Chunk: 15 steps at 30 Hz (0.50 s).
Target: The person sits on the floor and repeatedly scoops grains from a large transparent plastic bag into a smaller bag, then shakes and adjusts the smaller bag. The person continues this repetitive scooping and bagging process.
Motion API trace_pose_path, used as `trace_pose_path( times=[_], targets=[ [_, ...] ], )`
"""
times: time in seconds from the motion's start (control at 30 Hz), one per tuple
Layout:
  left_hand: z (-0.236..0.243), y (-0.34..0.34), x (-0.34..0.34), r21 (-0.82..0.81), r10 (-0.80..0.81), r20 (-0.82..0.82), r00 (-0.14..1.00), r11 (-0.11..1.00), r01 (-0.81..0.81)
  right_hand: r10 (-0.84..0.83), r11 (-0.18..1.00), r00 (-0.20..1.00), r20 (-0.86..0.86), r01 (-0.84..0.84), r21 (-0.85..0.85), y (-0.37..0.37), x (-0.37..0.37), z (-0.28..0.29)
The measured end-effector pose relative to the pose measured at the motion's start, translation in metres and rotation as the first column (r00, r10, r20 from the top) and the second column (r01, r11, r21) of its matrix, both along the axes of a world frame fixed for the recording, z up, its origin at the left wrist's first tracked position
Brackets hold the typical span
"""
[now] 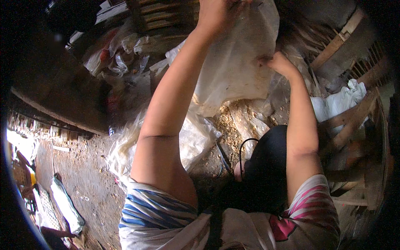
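A large cloudy plastic bag (235,68) hangs stretched in front of me, stained with brown dirt. My left hand (218,16) is raised at the top of the view, closed on the bag's upper edge; its fingertips are partly cut off by the picture's border. Lower down, my right hand (280,64) pinches the bag's right side, with its fingertips in shadow. Beneath the bag, yellowish shavings or crumbs (227,121) are scattered on the ground. More crumpled clear plastic (196,135) lies below my left forearm.
Bunched plastic bags (125,54) lie at the far left, beside a dark board edge (54,112). A white sack (341,100) rests at right near wooden beams (354,116). My dark-clothed knee (271,146) is close below the bag. A pale folded bag (66,204) lies on the dirt floor (89,179).
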State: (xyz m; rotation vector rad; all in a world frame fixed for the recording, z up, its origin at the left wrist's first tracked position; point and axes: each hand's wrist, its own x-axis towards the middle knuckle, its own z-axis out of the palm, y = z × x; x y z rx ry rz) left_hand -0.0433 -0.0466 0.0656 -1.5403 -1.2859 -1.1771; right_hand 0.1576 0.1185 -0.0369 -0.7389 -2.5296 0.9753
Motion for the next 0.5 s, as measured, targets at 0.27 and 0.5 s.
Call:
trace_pose_path(
  times=[0.27,0.5],
  targets=[
    [-0.04,0.031,-0.001,-0.073,0.154,0.107,0.982,0.986,-0.147,-0.014,0.976,0.989,0.149,-0.019,0.218,0.062,-0.007,-0.028],
    [-0.099,0.046,-0.032,-0.296,0.291,-0.149,0.945,0.899,-0.323,-0.023,0.955,0.917,0.398,-0.099,0.281,0.08,0.001,-0.012]
  ],
)
